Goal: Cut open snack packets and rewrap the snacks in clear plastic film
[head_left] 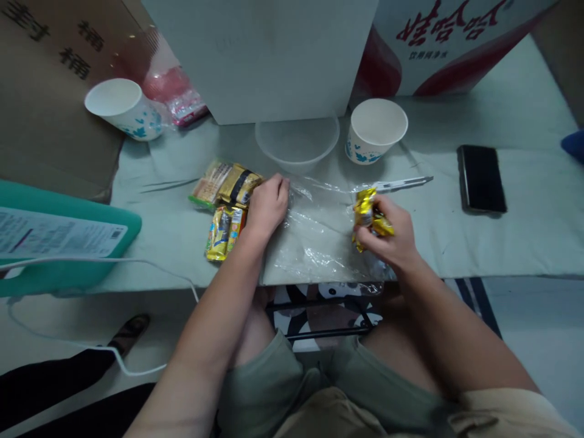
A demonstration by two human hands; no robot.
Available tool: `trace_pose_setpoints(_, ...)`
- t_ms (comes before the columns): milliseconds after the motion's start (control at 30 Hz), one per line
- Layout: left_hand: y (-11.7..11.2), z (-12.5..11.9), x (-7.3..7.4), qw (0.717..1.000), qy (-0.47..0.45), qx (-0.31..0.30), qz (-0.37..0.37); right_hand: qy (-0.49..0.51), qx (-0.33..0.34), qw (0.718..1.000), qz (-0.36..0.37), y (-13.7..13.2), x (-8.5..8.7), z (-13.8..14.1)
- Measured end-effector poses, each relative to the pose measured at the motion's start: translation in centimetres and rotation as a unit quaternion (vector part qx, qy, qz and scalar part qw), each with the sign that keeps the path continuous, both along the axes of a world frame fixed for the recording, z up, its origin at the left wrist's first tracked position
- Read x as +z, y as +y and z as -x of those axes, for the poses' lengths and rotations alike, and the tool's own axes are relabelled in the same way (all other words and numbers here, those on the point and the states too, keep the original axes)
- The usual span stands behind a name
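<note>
My right hand (pixel 390 234) is closed around several small yellow foil snack packets (pixel 365 210), held above the right end of a clear plastic bag (pixel 314 231). The bag lies crumpled and flat on the table between my hands. At its left edge, my left hand (pixel 269 204) rests with curled fingers, seemingly pinching the plastic; its fingertips are partly hidden. Just left of that hand lie a gold-and-black snack packet (pixel 236 184), a clear-and-green snack packet (pixel 210 182) and yellow snack packets (pixel 224 233). Behind the right hand is a slim utility knife (pixel 404 184).
A translucent bowl (pixel 298 143) and a paper cup (pixel 376 131) stand behind the bag. Another paper cup (pixel 123 109) tilts at the left, near a pink package (pixel 185 100). A dark phone (pixel 482 179) lies right. Boxes (pixel 283 55) line the back; a green container (pixel 68 267) stands left.
</note>
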State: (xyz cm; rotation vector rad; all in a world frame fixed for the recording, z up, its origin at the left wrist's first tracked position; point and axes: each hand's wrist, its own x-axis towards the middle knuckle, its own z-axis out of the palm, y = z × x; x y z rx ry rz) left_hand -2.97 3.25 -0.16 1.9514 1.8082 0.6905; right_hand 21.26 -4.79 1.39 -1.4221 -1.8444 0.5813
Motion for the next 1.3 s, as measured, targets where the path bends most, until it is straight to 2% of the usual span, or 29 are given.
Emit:
trace_pose_setpoints(67, -0.1, -0.1, 0.2, 1.0, -0.01, -0.015, 0.013, 0.058, -0.075, 0.995, -0.014, 0.1, 0.2, 0.1)
trace_pose_setpoints(133, -0.1, -0.2, 0.4, 0.999, -0.018, -0.032, 0.026, 0.102, -0.124, 0.986, -0.042, 0.7, 1.3, 0.4)
trace_pose_setpoints(200, -0.1, -0.3, 0.5, 0.998, -0.024, -0.044, 0.035, 0.129, -0.143, 0.979, -0.074, 2.2, 3.4, 1.2)
trace_pose_setpoints(267, -0.1, -0.4, 0.7, 0.997, -0.032, -0.053, 0.038, 0.124, -0.136, 0.978, -0.095, 4.8, 6.0, 2.7)
trace_pose_setpoints(300, -0.1, -0.4, 0.8, 0.997, -0.038, -0.06, 0.041, 0.105, -0.134, 0.979, -0.11, 6.5, 7.2, 3.7)
trace_pose_setpoints(400, 0.0, -0.5, 1.1, 0.994, -0.054, -0.075, 0.059, -0.073, -0.089, 0.991, -0.066, 12.5, 9.5, 7.2)
trace_pose_setpoints(500, 0.0, -0.5, 1.2, 0.99, -0.073, -0.085, 0.08, -0.215, -0.022, 0.976, -0.005, 17.6, 9.4, 9.9)
trace_pose_setpoints(567, 0.0, -0.5, 1.3, 0.988, -0.085, -0.097, 0.083, -0.279, -0.005, 0.959, 0.038, 19.1, 8.9, 10.5)
trace_pose_setpoints(633, 0.0, -0.5, 1.4, 0.987, -0.09, -0.106, 0.08, -0.292, -0.006, 0.956, 0.035, 18.4, 8.6, 9.9)
trace_pose_setpoints(667, 0.1, -0.4, 1.4, 0.987, -0.092, -0.109, 0.08, -0.276, -0.01, 0.961, 0.009, 17.2, 8.5, 9.2)
trace_pose_setpoints(767, 0.2, -0.3, 1.5, 0.984, -0.106, -0.117, 0.084, -0.171, -0.021, 0.981, -0.091, 11.6, 7.8, 6.2)
trace_pose_setpoints(867, 0.2, -0.2, 1.4, 0.979, -0.125, -0.129, 0.092, -0.094, -0.067, 0.99, -0.075, 5.5, 5.5, 3.0)
trace_pose_setpoints(967, 0.1, -0.1, 1.3, 0.971, -0.163, -0.152, 0.089, -0.054, -0.143, 0.986, -0.063, 2.0, 2.1, 0.5)
trace_pose_setpoints(1033, 0.0, 0.1, 1.3, 0.958, -0.208, -0.177, 0.084, -0.05, -0.168, 0.983, -0.059, 1.1, 0.1, -0.9)
trace_pose_setpoints(1133, -0.2, 0.7, 1.6, 0.942, -0.267, -0.187, 0.084, -0.03, -0.15, 0.987, -0.04, 1.1, -1.9, -2.6)
trace_pose_setpoints(1233, -0.6, 1.4, 1.9, 0.93, -0.314, -0.175, 0.08, 0.079, -0.101, 0.992, 0.011, 1.7, -3.3, -3.3)
trace_pose_setpoints(1300, -0.7, 1.9, 2.0, 0.901, -0.381, -0.183, 0.093, 0.176, -0.058, 0.98, 0.069, 2.2, -3.8, -3.1)
